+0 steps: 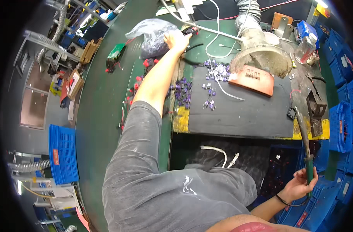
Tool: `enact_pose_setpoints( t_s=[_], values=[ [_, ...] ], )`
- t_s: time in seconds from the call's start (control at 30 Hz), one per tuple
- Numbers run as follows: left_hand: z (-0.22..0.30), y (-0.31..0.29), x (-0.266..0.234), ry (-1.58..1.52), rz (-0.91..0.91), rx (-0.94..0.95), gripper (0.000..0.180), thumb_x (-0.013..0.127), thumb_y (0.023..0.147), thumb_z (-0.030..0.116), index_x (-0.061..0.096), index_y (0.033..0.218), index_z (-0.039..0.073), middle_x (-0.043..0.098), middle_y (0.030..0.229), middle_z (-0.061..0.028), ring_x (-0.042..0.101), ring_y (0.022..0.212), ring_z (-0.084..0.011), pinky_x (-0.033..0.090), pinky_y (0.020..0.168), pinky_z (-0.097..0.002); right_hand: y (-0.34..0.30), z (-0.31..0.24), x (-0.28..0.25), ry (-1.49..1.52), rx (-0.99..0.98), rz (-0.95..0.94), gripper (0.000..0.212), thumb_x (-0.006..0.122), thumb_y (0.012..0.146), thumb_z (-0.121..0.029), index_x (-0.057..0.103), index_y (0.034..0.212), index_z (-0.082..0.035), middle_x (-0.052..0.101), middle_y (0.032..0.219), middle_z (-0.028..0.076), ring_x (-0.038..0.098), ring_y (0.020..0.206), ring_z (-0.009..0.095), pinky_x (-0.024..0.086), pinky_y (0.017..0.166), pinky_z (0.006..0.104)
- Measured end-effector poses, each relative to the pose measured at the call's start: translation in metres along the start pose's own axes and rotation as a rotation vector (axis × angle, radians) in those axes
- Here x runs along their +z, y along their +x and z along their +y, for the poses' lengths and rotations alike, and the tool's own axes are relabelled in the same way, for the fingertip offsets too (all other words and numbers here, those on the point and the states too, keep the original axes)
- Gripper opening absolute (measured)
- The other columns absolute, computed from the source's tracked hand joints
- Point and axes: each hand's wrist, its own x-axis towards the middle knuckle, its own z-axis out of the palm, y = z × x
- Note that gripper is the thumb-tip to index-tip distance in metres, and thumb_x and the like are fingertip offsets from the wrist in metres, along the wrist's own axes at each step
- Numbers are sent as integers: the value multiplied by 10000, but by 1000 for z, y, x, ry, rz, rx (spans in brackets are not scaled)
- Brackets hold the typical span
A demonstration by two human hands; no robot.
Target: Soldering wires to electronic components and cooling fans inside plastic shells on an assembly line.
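Note:
My left hand (177,41) reaches far forward over the left side of the bench. Its fingers lie against a crumpled clear plastic bag (150,36), and its thumb is at a small black fan (190,31). The fingers look curled on the fan, though the back of the hand partly hides the grip. At the lower right, my right hand (301,185) is wrapped around the green handle of a soldering iron (309,170). The iron's shaft points up towards the bench's right corner. Near its tip sits another small black fan (291,113) with a red wire.
A reddish block (253,80) with slots lies under a dusty fume hood (261,58). Small purple-and-white parts (219,71) are scattered left of it. Further right are a clear bottle (306,48) and a metal stand (316,108). Blue crates (341,127) line the right side.

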Motion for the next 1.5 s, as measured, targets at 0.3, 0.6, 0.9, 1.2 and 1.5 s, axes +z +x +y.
enact_pose_setpoints(
  t_s=[0.3, 0.6, 0.9, 1.2, 1.5],
  values=[
    [26, 59, 41, 228, 151, 127, 585, 625, 822, 627, 720, 1104, 124, 619, 1210, -103, 438, 1212, -372, 345, 973, -536, 8, 14, 0, -60, -43, 16, 398, 443, 1005, -351, 603, 1203, -45, 636, 754, 87, 578, 594, 118, 444, 505, 181],
    [11, 46, 32, 312, 58, 61, 560, 655, 787, 567, 692, 1078, 90, 530, 1261, -122, 400, 1210, -293, 316, 985, -455, -2, 10, -2, -2, 21, 5, 428, 444, 1009, -376, 585, 1232, -38, 642, 811, 98, 597, 647, 138, 466, 544, 196],
    [-51, -90, -134, -42, 120, 1110, 336, 661, 889, 303, 641, 1107, 49, 595, 1146, -144, 555, 1067, -356, 461, 929, -424, -3, 19, -13, 238, 15, -37, 430, 470, 987, -325, 618, 1192, 23, 647, 864, 133, 548, 704, 168, 418, 601, 266],
    [-59, -191, -165, 634, -245, 573, 701, 529, 852, 696, 745, 739, 39, 714, 867, -168, 647, 863, -315, 506, 797, -413, -55, 0, -10, 224, 46, -92, 399, 463, 986, -313, 627, 1183, -7, 637, 839, 104, 554, 685, 149, 415, 576, 255],
    [-56, -191, -130, 505, -358, 179, 674, 622, 735, 746, 767, 837, 95, 739, 860, -131, 711, 818, -295, 540, 728, -383, -64, -7, -33, 128, -36, 5, 443, 448, 999, -362, 614, 1191, 2, 668, 831, 108, 571, 653, 141, 403, 567, 239]
  ],
)
